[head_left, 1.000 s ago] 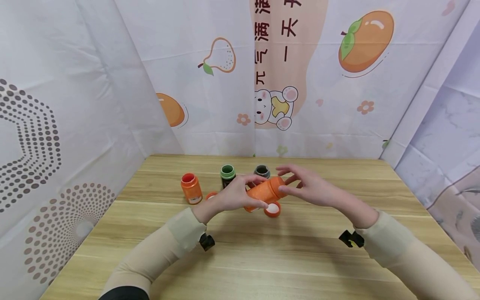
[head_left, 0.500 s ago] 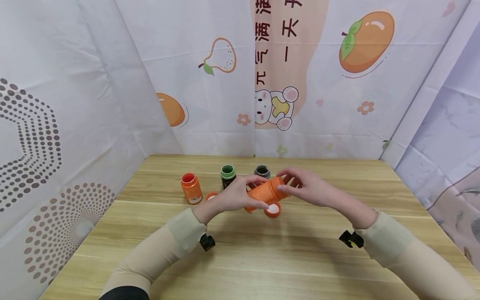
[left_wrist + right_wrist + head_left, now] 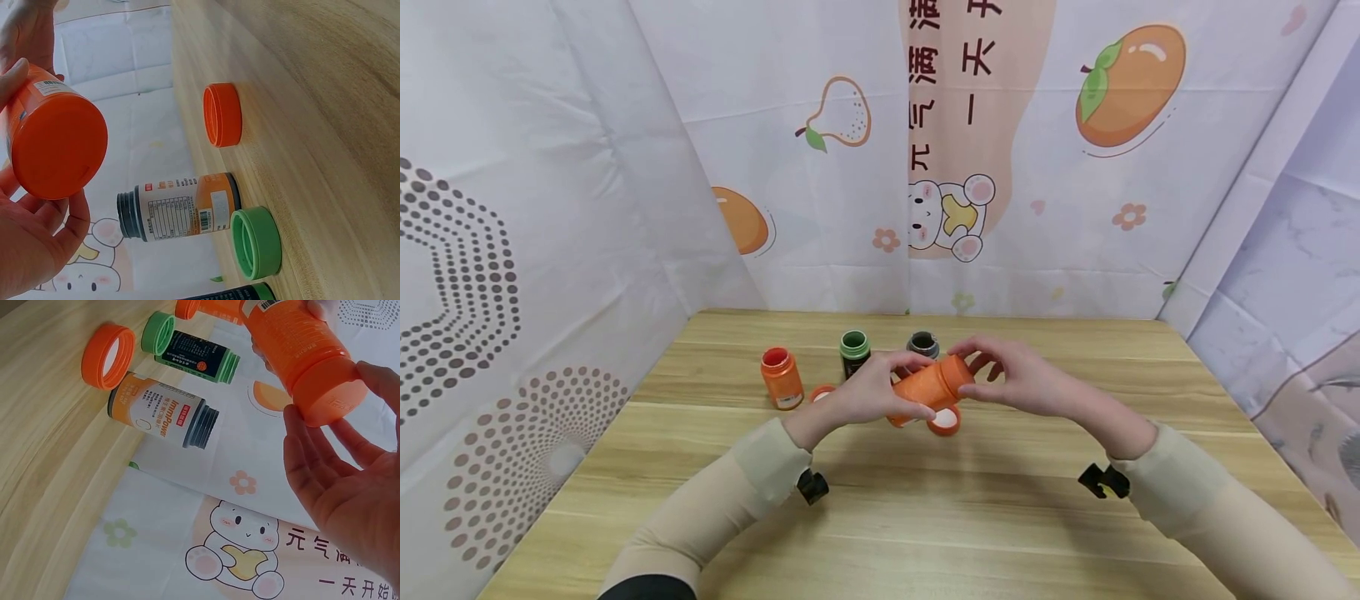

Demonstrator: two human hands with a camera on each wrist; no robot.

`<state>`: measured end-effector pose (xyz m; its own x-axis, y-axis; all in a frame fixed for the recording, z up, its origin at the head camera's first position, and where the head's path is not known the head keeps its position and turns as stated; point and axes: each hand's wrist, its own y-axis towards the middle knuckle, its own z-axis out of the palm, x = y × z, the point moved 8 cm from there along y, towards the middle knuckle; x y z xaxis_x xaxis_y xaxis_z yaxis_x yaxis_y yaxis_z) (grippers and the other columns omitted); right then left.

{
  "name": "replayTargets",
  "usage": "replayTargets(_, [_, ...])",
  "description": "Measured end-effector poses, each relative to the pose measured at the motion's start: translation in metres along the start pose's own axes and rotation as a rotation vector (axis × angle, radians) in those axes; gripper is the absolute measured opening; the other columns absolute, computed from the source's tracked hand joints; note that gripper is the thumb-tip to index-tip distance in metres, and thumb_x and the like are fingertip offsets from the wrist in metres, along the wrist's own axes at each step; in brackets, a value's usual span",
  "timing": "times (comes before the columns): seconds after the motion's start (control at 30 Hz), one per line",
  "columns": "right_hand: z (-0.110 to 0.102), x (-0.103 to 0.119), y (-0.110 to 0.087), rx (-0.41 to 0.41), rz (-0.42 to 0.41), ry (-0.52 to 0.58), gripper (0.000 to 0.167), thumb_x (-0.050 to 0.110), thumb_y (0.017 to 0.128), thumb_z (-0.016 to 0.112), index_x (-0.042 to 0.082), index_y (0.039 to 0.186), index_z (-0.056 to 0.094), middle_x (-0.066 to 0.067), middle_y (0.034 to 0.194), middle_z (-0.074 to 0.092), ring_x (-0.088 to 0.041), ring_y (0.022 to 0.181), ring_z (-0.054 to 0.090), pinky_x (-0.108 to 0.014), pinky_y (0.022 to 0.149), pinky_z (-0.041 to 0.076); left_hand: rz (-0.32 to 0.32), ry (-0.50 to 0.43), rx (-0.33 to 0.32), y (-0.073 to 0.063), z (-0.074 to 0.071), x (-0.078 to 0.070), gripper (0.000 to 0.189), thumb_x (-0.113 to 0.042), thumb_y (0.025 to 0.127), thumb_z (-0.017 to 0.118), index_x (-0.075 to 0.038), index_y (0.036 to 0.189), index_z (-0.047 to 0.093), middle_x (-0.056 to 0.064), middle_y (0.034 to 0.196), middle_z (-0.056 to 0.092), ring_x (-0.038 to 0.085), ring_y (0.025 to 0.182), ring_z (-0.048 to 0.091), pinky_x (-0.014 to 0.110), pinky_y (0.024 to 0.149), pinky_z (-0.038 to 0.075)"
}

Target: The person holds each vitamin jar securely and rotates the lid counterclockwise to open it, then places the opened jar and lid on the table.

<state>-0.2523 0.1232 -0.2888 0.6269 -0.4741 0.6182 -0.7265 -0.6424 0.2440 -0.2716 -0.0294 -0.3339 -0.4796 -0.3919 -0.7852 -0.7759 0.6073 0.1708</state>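
Note:
My left hand (image 3: 865,390) grips an orange bottle (image 3: 925,386) around its body, holding it tilted above the table. Its flat base (image 3: 59,147) faces the left wrist camera. An orange screw cap (image 3: 330,390) covers the bottle's mouth, at the end pointing right. Around that cap curl the thumb and fingers of my right hand (image 3: 1018,379), with fingertips on its sides. Just below the held bottle lies a loose orange cap (image 3: 945,422) with a white inside.
Uncapped bottles stand at the back: an orange one (image 3: 784,385), a black one with a green neck (image 3: 853,360) and a grey-necked one (image 3: 181,209). A green cap (image 3: 261,242) and another orange cap (image 3: 822,391) lie near them. Printed curtains border the wooden table (image 3: 925,517).
My right hand's fingers have curled in around the cap from a looser, more stretched pose. The left hand and the bottle have stayed nearly still.

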Motion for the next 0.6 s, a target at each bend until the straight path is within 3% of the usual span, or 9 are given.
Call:
replayTargets(0.37, [0.0014, 0.0071, -0.0012, -0.007, -0.071, 0.015, 0.053, 0.002, 0.080, 0.078, 0.010, 0.128, 0.057, 0.000, 0.125, 0.059, -0.021, 0.108, 0.059, -0.041, 0.081, 0.051, -0.012, 0.008, -0.008, -0.0007, -0.0015, 0.0022, 0.062, -0.029, 0.073, 0.086, -0.015, 0.128, 0.061, -0.007, 0.104, 0.063, 0.016, 0.090, 0.057, 0.031, 0.071, 0.053])
replayTargets(0.6, [-0.0014, 0.0043, 0.0012, -0.041, 0.006, 0.032, 0.052, 0.016, 0.087, 0.075, 0.011, 0.133, 0.052, -0.005, 0.132, 0.055, -0.024, 0.113, 0.058, -0.044, 0.089, 0.048, 0.002, 0.015, -0.004, 0.0008, -0.0003, 0.0010, 0.061, -0.030, 0.074, 0.086, -0.014, 0.128, 0.061, -0.006, 0.105, 0.063, 0.016, 0.090, 0.057, 0.032, 0.071, 0.053])
